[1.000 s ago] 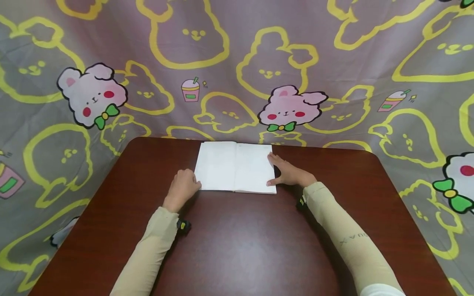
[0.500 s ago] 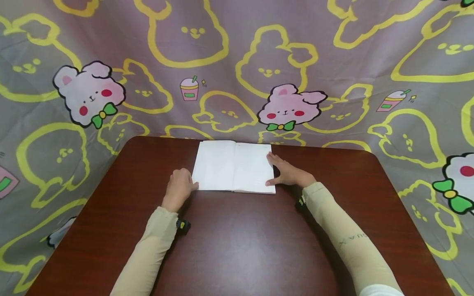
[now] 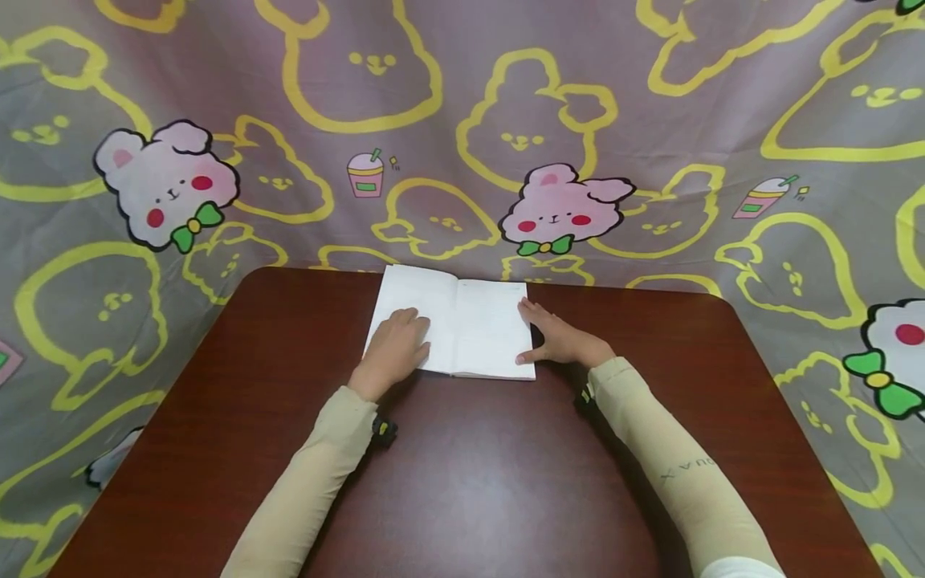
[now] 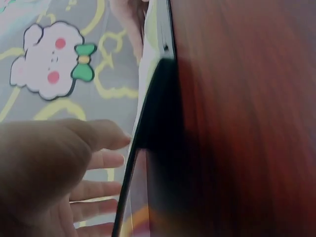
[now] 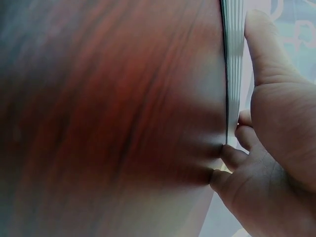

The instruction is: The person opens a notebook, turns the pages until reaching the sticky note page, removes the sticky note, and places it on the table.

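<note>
An open notebook (image 3: 491,321) with white, blank-looking pages lies near the table's far edge. Its left half (image 3: 412,287) is tilted up; in the left wrist view a dark gap shows under its cover (image 4: 129,173). My left hand (image 3: 393,345) lies over the left page, fingers extended, the thumb touching the page near its lower edge. At the right edge, my right hand (image 3: 560,333) is spread, thumb and forefinger resting on the right page. From the right wrist, the page stack (image 5: 234,64) appears beside the thumb, and other fingertips touch the table by the edge.
The dark red-brown table (image 3: 462,474) has rounded far corners. Behind it and at both sides hangs a curtain (image 3: 448,144) printed with cartoon rabbits and yellow outlines. A small black device (image 3: 384,431) sits on the left wrist.
My left hand has moved from the notebook's left edge rightward onto the left page. That half has risen off the table. The right hand has stayed at the right edge.
</note>
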The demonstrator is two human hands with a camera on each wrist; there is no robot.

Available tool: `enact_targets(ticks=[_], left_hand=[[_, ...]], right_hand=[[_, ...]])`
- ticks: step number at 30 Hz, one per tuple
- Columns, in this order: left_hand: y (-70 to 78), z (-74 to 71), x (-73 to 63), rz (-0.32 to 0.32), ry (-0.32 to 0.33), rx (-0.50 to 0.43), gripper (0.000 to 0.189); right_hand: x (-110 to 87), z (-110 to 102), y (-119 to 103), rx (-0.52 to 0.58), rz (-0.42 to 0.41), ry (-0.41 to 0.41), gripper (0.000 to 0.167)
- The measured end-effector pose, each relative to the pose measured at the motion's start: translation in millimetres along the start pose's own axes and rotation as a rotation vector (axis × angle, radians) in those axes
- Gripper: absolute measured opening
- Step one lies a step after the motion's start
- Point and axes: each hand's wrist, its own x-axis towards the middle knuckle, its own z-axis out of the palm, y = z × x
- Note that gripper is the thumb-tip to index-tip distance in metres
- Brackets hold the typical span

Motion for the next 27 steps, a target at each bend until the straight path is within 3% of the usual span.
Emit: enact_targets(ticks=[4, 7, 12, 20, 27], left_hand=[[11.2, 4.1, 15.8, 0.040, -0.071, 0.011, 0.034], [13.9, 8.2, 25.9, 0.022, -0.129, 0.009, 0.044], [9.4, 17.9, 36.7, -0.014, -0.174, 0.001, 0.048], [5.3, 20.1, 35.8, -0.049, -0.304, -0.053, 0.057], [-1.0, 22.3, 32.8, -0.070, -0.398, -0.168, 0.061]], right_hand=[[-0.4, 0, 1, 0.011, -0.018, 0.006, 0.115], [-0.5, 1, 2, 0.019, -0.014, -0.002, 0.116], [-0.5, 0, 1, 0.020, 0.003, -0.008, 0.117], [-0.3, -1, 2, 0.015, 0.019, -0.021, 0.119], [-2.6, -2, 0, 0.030, 0.014, -0.017, 0.119]])
